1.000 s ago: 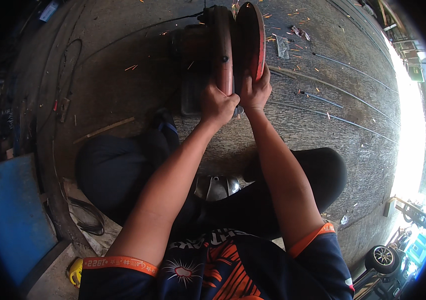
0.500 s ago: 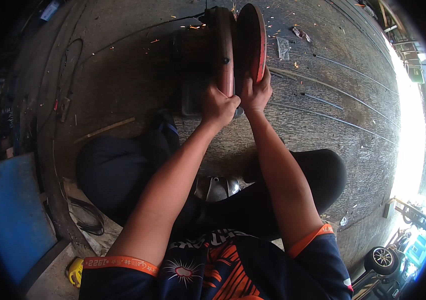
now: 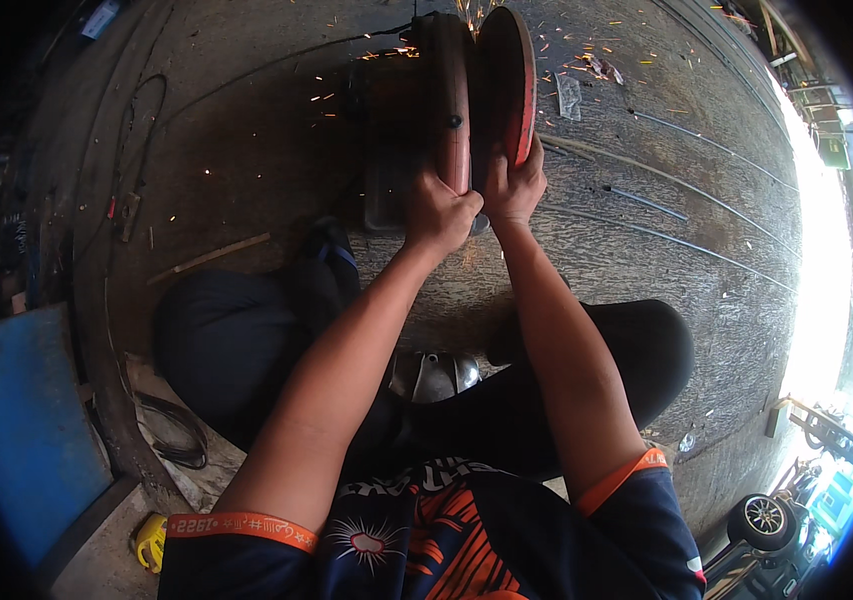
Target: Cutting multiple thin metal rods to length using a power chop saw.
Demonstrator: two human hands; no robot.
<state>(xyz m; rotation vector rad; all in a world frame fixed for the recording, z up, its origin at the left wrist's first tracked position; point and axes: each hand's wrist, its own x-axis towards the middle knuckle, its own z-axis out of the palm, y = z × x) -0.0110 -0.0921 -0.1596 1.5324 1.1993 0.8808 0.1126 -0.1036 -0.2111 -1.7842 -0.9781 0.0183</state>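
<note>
My left hand (image 3: 439,215) is closed round the lower end of a reddish curved guard (image 3: 456,140) on a dark power machine (image 3: 387,110). Right beside it, my right hand (image 3: 514,187) grips the lower edge of a round red-rimmed disc (image 3: 525,100), which stands upright on edge. Guard and disc are side by side with a narrow dark gap between them. Sparks (image 3: 472,14) spray from the top of that gap and scatter to both sides. What touches inside the gap is hidden, as are most of my fingertips.
Thin metal rods (image 3: 712,140) lie on the worn floor (image 3: 667,330) to the right. A dark cable (image 3: 247,75) runs left from the machine. Grey curved metal pieces (image 3: 434,377) sit between my crossed legs. At left are a wooden stick (image 3: 209,258) and a blue panel (image 3: 32,410).
The sparks have grown denser and spread wider to the left and right. Both hands and the disc stay almost in the same place.
</note>
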